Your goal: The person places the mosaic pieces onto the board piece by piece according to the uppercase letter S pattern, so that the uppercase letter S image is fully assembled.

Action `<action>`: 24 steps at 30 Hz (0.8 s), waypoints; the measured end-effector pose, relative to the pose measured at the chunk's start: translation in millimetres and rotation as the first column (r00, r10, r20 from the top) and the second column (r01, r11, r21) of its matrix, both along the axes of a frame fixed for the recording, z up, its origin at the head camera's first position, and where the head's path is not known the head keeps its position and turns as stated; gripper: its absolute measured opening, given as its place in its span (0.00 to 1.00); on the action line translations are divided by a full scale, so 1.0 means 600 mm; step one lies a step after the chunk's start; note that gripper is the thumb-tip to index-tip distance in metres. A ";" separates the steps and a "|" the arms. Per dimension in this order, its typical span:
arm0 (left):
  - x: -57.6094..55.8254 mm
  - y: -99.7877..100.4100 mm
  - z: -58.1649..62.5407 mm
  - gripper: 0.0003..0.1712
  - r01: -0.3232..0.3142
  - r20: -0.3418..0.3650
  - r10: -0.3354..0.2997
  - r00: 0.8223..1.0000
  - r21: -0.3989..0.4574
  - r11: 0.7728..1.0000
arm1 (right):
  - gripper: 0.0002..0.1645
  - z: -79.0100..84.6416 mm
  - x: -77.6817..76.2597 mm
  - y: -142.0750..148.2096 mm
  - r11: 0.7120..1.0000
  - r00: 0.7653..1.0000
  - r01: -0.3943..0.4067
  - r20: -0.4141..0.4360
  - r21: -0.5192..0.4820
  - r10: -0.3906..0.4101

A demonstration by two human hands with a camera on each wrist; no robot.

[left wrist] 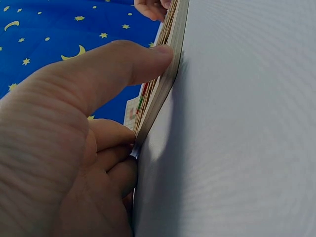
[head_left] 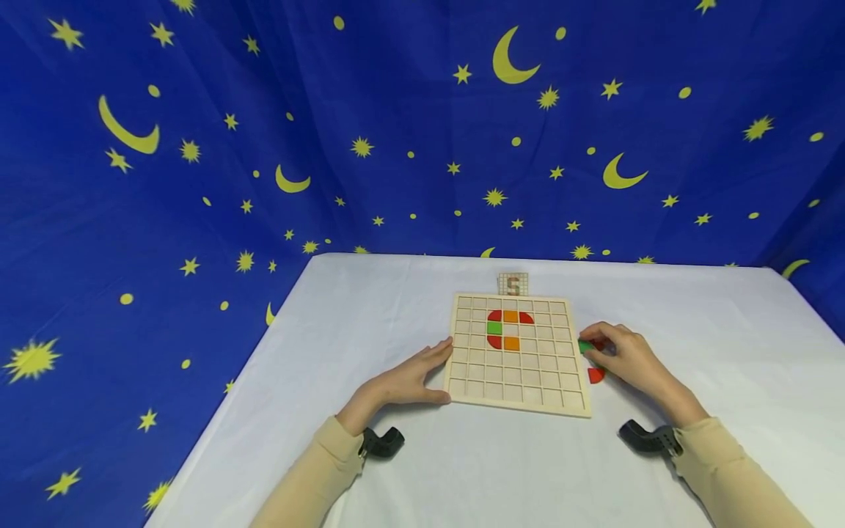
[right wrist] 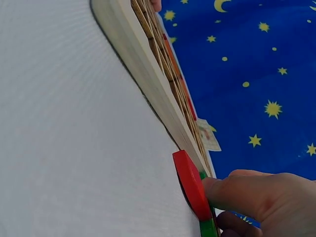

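A square wooden grid board (head_left: 541, 383) lies on the white table. Set into its cells are red quarter-round pieces (head_left: 526, 317), orange squares (head_left: 511, 344) and a green square (head_left: 494, 328). My left hand (head_left: 409, 378) rests against the board's left edge, thumb near the front corner and fingers extended further up. Beyond the right edge, my right hand (head_left: 623, 358) pinches a green piece (head_left: 585, 346) between thumb and fingertips. A red quarter-round piece (head_left: 595, 375) lies just below those fingertips, and more red shows partly hidden beneath the fingers.
Behind the board lies a small pattern card (head_left: 513, 284) with an S-like figure on a grid. Black wrist mounts (head_left: 383, 444) extend from both sleeves. A blue curtain (head_left: 422, 110) with moons and stars hangs behind the table (head_left: 502, 469).
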State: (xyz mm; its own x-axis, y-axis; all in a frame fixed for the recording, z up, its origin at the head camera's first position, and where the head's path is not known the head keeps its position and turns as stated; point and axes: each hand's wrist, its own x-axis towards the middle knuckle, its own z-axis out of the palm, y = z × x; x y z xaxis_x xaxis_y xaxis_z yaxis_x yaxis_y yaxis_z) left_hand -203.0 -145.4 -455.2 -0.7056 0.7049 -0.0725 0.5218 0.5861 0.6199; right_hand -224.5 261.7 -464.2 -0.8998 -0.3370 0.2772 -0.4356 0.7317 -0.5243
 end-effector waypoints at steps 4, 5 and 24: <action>0.001 0.000 0.000 0.53 -0.002 0.010 0.002 1.000 0.003 1.000 | 0.17 0.018 0.002 0.004 0.999 1.000 -0.006 0.015 -0.046 0.007; 0.001 0.000 0.000 0.53 -0.002 0.012 0.002 1.000 0.008 1.000 | 0.17 0.026 0.002 0.005 0.998 1.000 -0.001 0.016 -0.062 0.002; 0.001 -0.003 0.002 0.52 0.007 0.017 -0.007 1.000 0.024 1.000 | 0.19 0.144 0.022 -0.093 0.943 0.985 -0.158 -0.112 -0.294 0.130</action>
State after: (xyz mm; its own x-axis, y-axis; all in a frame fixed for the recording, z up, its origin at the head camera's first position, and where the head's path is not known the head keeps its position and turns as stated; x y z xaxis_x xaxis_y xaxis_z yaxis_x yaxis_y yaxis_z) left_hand -202.2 -147.4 -454.1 -0.6994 0.7115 -0.0677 0.5147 0.5672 0.6430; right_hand -211.5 205.8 -377.6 -0.8146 -0.3494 0.4629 -0.5798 0.4719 -0.6642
